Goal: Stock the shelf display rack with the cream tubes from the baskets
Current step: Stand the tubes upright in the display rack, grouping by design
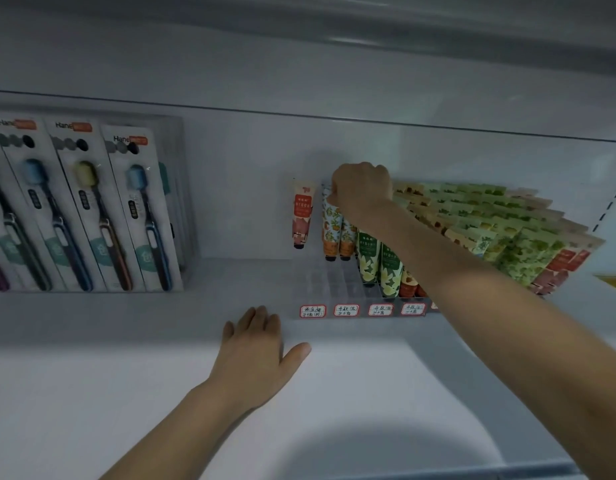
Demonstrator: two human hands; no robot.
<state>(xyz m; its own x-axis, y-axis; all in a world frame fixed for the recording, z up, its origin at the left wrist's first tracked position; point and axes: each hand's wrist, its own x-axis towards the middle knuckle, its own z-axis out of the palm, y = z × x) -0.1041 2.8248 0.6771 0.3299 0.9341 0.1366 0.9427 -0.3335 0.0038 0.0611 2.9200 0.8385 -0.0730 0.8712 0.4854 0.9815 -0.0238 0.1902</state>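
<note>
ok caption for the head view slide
Right hand grips a cream tube in the rack; left hand rests on the shelf.

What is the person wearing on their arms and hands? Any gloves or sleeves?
Nothing that shows. The left hand and the right hand have no gloves and no rings that I can see. Both arms are uncovered, with no sleeves, watch or bracelet in view.

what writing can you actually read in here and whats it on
"Hane": printed at the top of three toothbrush packs; the orange tag right after it is too blurred to read.
Red-bordered labels on the front of the clear rack: handwritten characters, too blurred to read.
Print on the cream tubes: too small to read.
</note>
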